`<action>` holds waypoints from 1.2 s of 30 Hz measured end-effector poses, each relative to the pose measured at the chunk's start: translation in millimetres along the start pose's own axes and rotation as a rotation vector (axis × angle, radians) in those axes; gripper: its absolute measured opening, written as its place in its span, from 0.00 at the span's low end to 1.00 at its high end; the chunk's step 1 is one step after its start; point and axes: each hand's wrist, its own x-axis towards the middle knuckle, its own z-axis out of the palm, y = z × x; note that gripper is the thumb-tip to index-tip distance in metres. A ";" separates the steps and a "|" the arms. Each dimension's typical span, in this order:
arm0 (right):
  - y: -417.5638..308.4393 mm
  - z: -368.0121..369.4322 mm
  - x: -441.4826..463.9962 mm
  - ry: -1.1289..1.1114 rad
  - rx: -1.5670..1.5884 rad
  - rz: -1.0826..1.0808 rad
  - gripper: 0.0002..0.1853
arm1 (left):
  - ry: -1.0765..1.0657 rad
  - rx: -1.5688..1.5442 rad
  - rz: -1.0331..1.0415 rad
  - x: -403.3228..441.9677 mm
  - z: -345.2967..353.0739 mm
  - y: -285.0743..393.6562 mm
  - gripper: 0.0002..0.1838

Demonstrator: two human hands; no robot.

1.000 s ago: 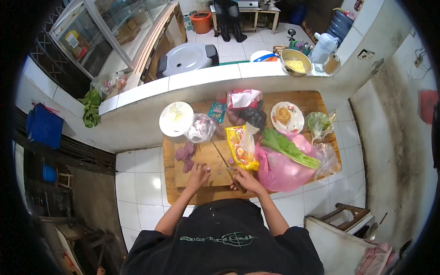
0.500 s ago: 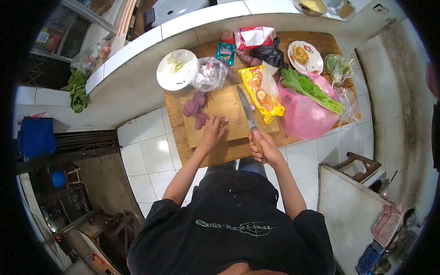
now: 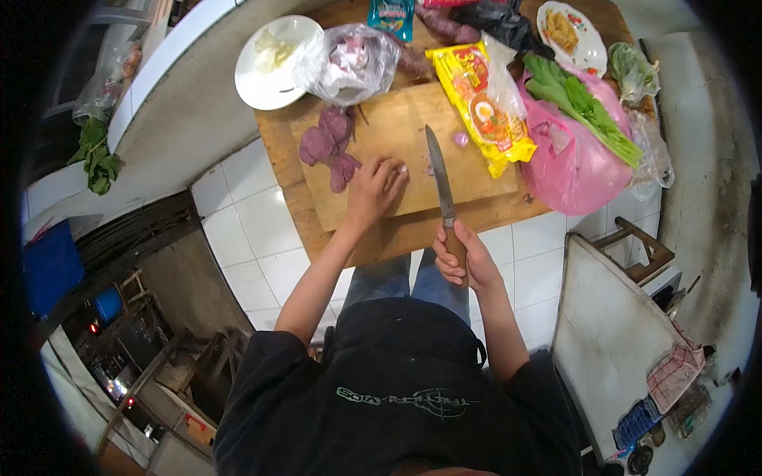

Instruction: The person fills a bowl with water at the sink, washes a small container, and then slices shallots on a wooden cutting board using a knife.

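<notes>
My right hand (image 3: 464,255) is closed around the wooden handle of a kitchen knife (image 3: 441,178). The blade points away from me over the wooden cutting board (image 3: 413,107), apart from my left hand. On the board's near left part rests my left hand (image 3: 376,189), fingers curled down. A small pale bit (image 3: 403,168) shows at its fingertips, too small to name. Beside that hand lie several dark purple pieces (image 3: 319,144) that look like sweet potato. A small pink piece, perhaps shallot (image 3: 459,139), sits near the right side, and tiny scraps lie by the blade.
A yellow noodle packet (image 3: 484,111) overlaps the board's right edge. Beyond it are a pink plastic bag (image 3: 567,174) with leafy greens (image 3: 583,111) and a flowered plate (image 3: 583,40). At the back left stand a white plate (image 3: 262,83) and a clear plastic bag (image 3: 349,63).
The view has tilted closer to my body, so the table sits higher in the picture. The knife stays in my right hand; its blade is now more upright. My left hand remains on the board.
</notes>
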 end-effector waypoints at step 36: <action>66.6 -91.5 104.4 0.700 -1.349 -0.315 0.15 | 0.123 -0.101 -0.019 -2.2 79.9 -66.9 0.13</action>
